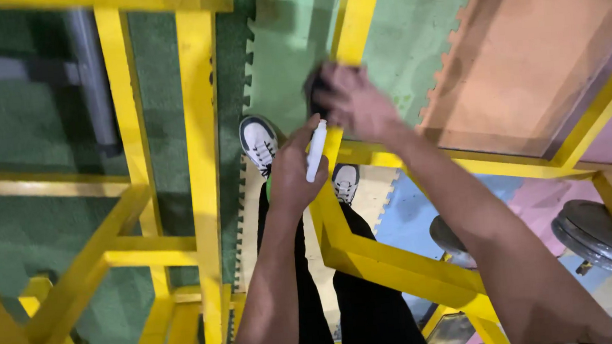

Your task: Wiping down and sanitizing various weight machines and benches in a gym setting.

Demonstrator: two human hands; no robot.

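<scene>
Forearms fill the lower frame, both reaching toward 12 o'clock over black trousers and white sneakers (259, 143) on foam floor mats (529, 52). Left hand (293, 171) is closed around a white spray bottle (316, 150), held upright just at 7 o'clock of the right hand (356, 102), which presses a dark cloth (316, 85) against a slanted bar of the yellow steel frame (201, 129). Grey weight plates (596, 233) lie at 4 o'clock, well apart.

Two hands (298, 169); two shoes (260, 143); one white bottle (316, 149); one dark cloth (317, 84)
</scene>
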